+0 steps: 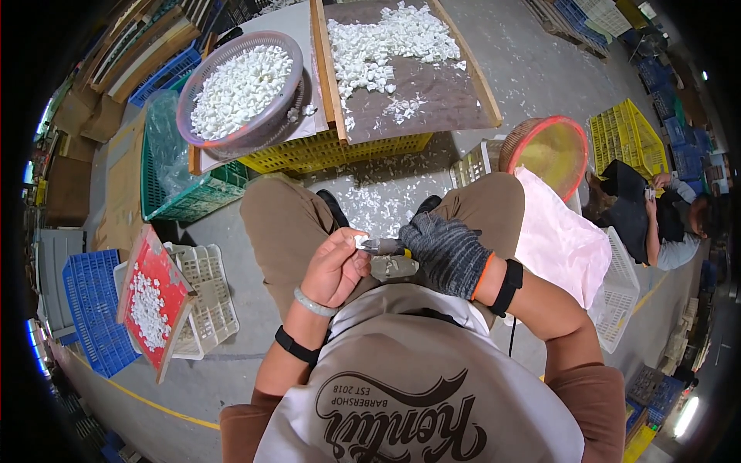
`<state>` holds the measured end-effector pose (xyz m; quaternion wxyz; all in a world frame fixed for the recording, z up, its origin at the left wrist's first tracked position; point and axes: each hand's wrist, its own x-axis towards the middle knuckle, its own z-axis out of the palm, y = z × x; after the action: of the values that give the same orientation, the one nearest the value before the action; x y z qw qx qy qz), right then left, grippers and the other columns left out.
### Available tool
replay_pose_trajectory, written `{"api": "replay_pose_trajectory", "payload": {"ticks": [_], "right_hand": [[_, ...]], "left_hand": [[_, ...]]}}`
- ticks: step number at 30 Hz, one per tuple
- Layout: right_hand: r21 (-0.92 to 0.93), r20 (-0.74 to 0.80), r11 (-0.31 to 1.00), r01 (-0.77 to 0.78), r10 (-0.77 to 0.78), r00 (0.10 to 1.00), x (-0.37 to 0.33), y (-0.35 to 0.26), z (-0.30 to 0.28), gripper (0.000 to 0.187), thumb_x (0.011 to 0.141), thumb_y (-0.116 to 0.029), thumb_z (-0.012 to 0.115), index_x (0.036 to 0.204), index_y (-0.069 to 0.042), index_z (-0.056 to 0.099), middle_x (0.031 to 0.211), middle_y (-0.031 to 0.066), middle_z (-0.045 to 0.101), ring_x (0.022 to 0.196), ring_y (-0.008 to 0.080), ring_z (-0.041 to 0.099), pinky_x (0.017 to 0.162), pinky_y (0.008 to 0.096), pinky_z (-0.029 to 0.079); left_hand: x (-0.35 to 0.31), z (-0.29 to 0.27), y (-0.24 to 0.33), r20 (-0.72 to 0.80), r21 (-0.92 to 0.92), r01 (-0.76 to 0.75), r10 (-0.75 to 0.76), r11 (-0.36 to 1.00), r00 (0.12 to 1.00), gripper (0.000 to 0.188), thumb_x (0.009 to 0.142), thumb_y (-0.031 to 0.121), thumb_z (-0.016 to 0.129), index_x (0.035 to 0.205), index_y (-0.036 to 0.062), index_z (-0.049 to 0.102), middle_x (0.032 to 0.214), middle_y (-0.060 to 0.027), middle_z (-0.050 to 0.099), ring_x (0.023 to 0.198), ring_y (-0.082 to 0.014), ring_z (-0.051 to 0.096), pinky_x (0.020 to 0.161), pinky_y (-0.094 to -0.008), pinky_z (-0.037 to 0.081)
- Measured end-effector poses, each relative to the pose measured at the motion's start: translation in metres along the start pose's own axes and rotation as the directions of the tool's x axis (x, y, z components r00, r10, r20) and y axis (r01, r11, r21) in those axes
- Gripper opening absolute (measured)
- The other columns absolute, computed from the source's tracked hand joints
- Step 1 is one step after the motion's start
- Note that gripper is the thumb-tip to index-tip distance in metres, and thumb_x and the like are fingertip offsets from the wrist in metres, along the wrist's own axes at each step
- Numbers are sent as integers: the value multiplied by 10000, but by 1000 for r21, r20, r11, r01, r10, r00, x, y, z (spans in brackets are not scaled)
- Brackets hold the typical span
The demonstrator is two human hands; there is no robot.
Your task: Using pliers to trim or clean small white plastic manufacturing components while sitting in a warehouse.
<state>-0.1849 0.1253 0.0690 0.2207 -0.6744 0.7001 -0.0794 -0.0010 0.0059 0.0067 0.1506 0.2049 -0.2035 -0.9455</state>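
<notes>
Between the thumb and fingertips of my bare left hand [336,266] is a small white plastic piece [360,241]. My right hand [446,253], in a dark grey knitted glove with an orange cuff, is closed round a knife-like tool [384,246] with a dark and yellow handle. The tool's tip points left and meets the white piece, or comes very close to it. Both hands are held together over my lap, between my knees. White scraps [378,202] lie on the floor between my shoes.
A mesh basket [289,85] full of white pieces stands ahead left, beside a wood-edged board [432,96] with more pieces. At left, a red tray [171,276] holds small pieces. A red-rimmed basket [505,154] and pink cloth [559,239] are at right. Another person [670,220] sits far right.
</notes>
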Motion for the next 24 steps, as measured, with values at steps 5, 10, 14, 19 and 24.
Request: {"api": "replay_pose_trajectory", "payload": {"ticks": [5, 10, 14, 19, 24], "right_hand": [[0, -19, 999, 41, -41, 999, 1, 6, 3, 259, 717, -79, 581, 973, -61, 545, 844, 159, 559, 797, 330, 578, 663, 451, 479], [77, 95, 997, -4, -3, 996, 2, 7, 5, 233, 747, -102, 581, 971, -54, 537, 806, 169, 586, 744, 347, 606, 632, 464, 482], [159, 94, 987, -10, -5, 996, -2, 13, 12, 248, 736, -100, 579, 973, -44, 531, 834, 172, 577, 775, 343, 598, 652, 458, 481], [50, 4, 998, 28, -28, 1000, 0, 10, 11, 274, 701, -85, 577, 966, -33, 527, 885, 163, 542, 851, 330, 559, 698, 441, 475], [15, -31, 1000, 10, -9, 999, 1, 7, 10, 276, 695, -77, 576, 964, -36, 529, 896, 153, 535, 871, 325, 550, 696, 437, 475]], "left_hand": [[0, 1, 0, -12, -17, 20, -20, 1000, 1000, 186, 943, 181, 493, 1019, 20, 547, 782, -32, 529, 695, -112, 486, 610, -246, 424], [1, -3, 2, -1, -24, 19, -19, 1000, 1000, 125, 936, 137, 489, 983, 46, 561, 772, -33, 535, 698, -118, 501, 615, -247, 437], [2, -1, 2, -30, -22, 8, -8, 1000, 1000, 124, 934, 132, 490, 982, 42, 560, 773, -34, 536, 691, -118, 494, 613, -248, 432], [3, -3, 1, -11, -30, 8, -8, 1000, 1000, 168, 928, 157, 508, 1009, 18, 558, 783, -36, 534, 696, -115, 490, 612, -253, 430], [4, 0, 1, -7, -16, 6, -6, 1000, 1000, 171, 931, 157, 502, 1010, 14, 554, 789, -37, 534, 697, -115, 489, 613, -252, 430]]}}
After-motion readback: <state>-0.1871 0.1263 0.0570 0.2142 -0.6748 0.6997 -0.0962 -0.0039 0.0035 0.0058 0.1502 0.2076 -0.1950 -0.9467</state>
